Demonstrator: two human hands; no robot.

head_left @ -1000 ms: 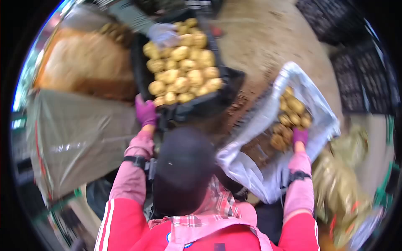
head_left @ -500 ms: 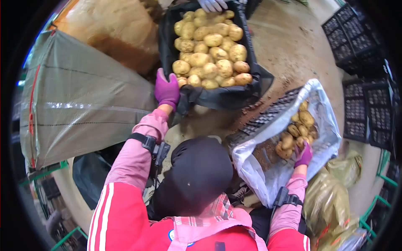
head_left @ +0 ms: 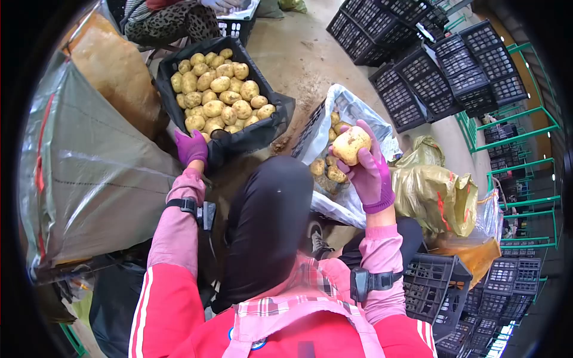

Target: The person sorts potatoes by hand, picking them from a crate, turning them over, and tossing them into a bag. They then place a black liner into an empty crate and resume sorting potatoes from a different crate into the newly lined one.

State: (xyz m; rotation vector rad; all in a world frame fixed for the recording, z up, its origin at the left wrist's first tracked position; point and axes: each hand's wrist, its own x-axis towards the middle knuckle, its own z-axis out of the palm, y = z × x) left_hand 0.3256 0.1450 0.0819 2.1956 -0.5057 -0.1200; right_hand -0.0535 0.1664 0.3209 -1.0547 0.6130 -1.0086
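A pale yellow potato (head_left: 351, 145) is held up in my right hand (head_left: 373, 170), the gloved fingers and thumb closed round it. Below it is a crate lined with white plastic (head_left: 358, 98), with several potatoes (head_left: 336, 173) and loose soil inside. My left hand (head_left: 191, 148), in a purple glove, grips the near left corner of a black-lined crate (head_left: 271, 101); its fingertips are partly hidden. This crate is heaped with potatoes (head_left: 230, 97).
A large grey-green sack (head_left: 101, 161) stands at left, beside a tan sack (head_left: 116, 68). Black plastic crates (head_left: 412, 83) are stacked at upper right. Yellowish bags (head_left: 433, 194) lie right of the white-lined crate. Another person's patterned trouser leg (head_left: 185, 27) shows at the top.
My right hand has come up out of the white-lined crate with a potato. The view has swung right, and the other person's gloved hand no longer shows over the heaped potatoes.
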